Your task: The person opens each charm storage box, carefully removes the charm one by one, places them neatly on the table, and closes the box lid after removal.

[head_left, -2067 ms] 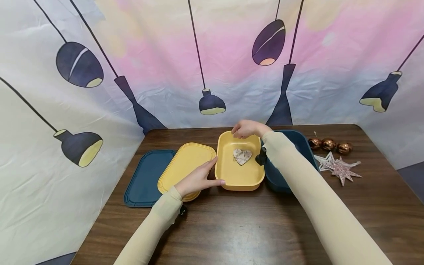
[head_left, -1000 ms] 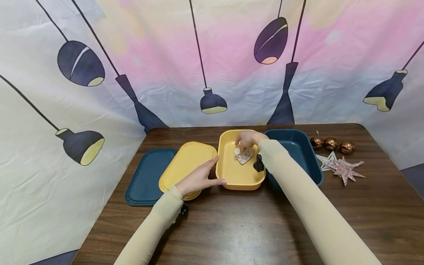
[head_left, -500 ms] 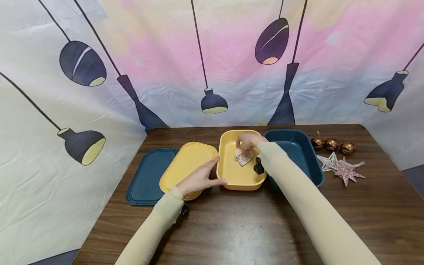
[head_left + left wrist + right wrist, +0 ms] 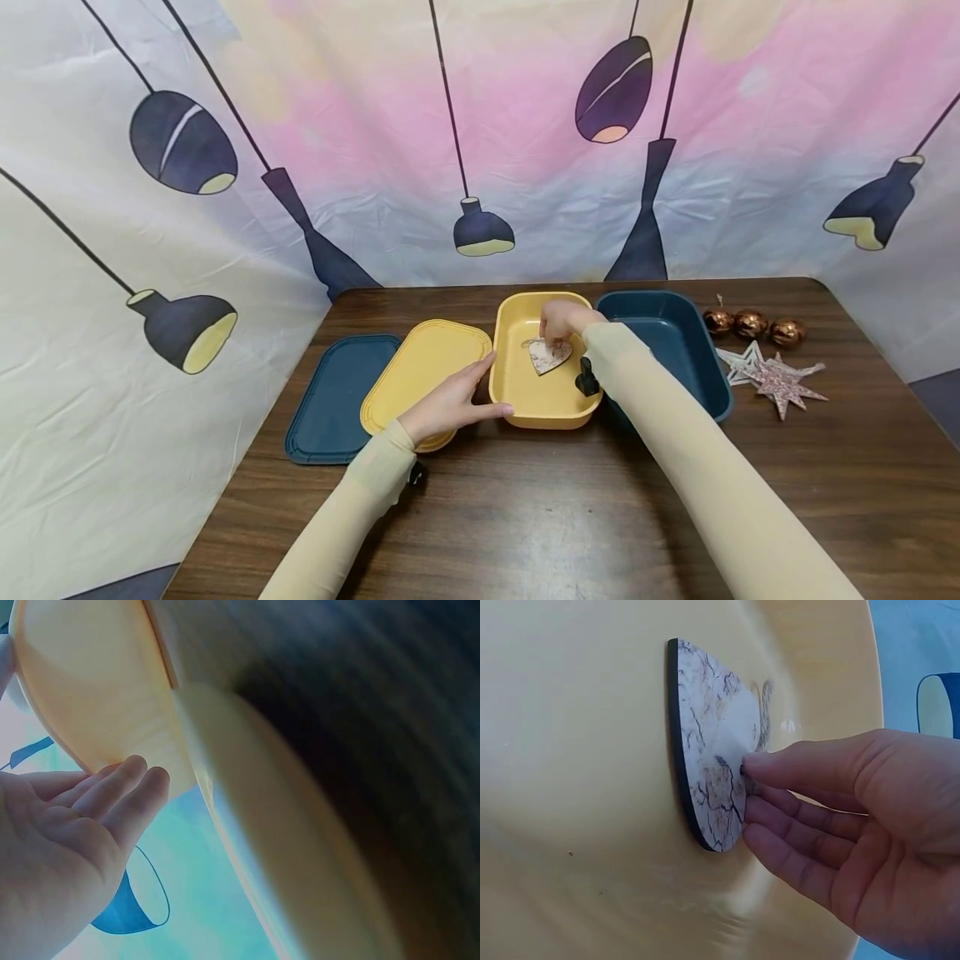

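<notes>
In the head view a heart-shaped ornament [image 4: 547, 358] with a cracked white bark pattern lies in the yellow box [image 4: 534, 400]. My right hand [image 4: 564, 320] reaches inside and pinches the heart by its edge. Up close in the right wrist view, the thumb and fingers of that hand [image 4: 832, 825] meet at the rim of the ornament [image 4: 712, 742], beside its thin string loop. My left hand [image 4: 450, 407] steadies the box at its near left corner. Its nearly straight fingers [image 4: 124, 791] touch the outer wall, with the thumb at the front rim.
A yellow lid [image 4: 416, 375] overlaps a dark blue lid [image 4: 337, 408] on the left. Right of the yellow box stands a dark blue box [image 4: 675, 342]. Farther right lie copper baubles [image 4: 750, 325], a white star [image 4: 738, 364] and a pink glitter star [image 4: 783, 383].
My right hand has come down from the far rim into the yellow box and taken hold of the heart, which has turned slightly. My left hand stays at the box's side.
</notes>
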`<action>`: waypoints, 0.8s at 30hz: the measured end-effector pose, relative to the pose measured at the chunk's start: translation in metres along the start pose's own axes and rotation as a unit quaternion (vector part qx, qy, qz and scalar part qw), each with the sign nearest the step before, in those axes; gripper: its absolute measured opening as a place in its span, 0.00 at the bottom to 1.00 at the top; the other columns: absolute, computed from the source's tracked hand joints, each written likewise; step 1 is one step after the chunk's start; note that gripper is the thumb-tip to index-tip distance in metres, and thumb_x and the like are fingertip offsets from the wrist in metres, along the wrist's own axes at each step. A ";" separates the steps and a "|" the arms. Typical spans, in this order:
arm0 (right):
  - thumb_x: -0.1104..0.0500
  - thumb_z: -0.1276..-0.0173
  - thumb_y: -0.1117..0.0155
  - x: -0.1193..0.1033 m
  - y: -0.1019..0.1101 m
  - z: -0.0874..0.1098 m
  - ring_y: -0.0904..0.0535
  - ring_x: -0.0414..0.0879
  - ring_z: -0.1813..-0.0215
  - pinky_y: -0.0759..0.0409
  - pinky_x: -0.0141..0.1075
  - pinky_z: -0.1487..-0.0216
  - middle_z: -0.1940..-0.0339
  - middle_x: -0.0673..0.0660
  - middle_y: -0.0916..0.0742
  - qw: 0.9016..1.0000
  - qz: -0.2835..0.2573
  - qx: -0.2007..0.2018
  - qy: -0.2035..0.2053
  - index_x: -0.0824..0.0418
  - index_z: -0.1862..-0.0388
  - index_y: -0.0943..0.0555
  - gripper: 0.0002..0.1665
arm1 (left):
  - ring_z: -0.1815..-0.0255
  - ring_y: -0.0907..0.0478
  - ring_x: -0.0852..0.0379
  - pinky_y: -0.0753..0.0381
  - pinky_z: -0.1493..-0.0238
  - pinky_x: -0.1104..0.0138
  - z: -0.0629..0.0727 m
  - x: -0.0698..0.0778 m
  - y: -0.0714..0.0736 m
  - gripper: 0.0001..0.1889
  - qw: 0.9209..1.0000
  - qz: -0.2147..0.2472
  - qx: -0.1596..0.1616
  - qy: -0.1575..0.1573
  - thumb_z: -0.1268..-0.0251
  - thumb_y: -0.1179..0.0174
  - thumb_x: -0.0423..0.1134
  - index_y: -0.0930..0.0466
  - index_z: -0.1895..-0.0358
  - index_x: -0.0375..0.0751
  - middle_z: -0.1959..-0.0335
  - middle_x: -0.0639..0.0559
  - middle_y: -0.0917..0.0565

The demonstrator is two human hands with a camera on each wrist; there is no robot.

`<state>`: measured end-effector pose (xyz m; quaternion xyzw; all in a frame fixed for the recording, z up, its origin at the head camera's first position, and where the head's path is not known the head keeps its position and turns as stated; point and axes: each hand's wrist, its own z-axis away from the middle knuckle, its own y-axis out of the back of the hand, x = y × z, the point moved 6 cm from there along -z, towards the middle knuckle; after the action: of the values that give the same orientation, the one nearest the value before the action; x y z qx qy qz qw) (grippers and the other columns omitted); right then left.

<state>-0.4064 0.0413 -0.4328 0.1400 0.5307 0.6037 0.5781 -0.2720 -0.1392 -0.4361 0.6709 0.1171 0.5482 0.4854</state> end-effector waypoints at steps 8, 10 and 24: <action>0.69 0.31 0.40 -0.001 0.000 -0.008 0.35 0.46 0.76 0.34 0.35 0.72 0.79 0.53 0.25 1.000 0.016 0.014 0.006 0.64 0.70 0.15 0.09 | 0.21 0.44 0.52 0.38 0.26 0.55 -0.001 -0.001 0.000 0.56 1.000 0.002 0.000 -0.002 0.38 0.35 0.66 0.56 0.18 0.40 0.20 0.46 0.44; 0.69 0.31 0.40 -0.001 0.001 -0.008 0.36 0.45 0.77 0.35 0.34 0.73 0.81 0.52 0.27 1.000 0.013 0.016 0.006 0.63 0.73 0.16 0.11 | 0.21 0.45 0.53 0.38 0.26 0.55 -0.001 -0.001 0.000 0.56 1.000 0.001 0.001 -0.003 0.38 0.35 0.66 0.56 0.18 0.40 0.20 0.46 0.44; 0.67 0.31 0.41 0.005 0.002 -0.003 0.32 0.43 0.81 0.32 0.33 0.74 0.85 0.53 0.24 0.998 -0.051 0.038 0.019 0.65 0.80 0.18 0.15 | 0.22 0.44 0.53 0.38 0.26 0.55 -0.001 -0.001 0.000 0.56 1.000 -0.001 -0.001 -0.001 0.38 0.35 0.66 0.55 0.18 0.40 0.20 0.46 0.44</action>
<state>-0.4115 0.0441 -0.4346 0.1234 0.5708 0.5552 0.5922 -0.2730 -0.1391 -0.4367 0.6711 0.1167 0.5470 0.4866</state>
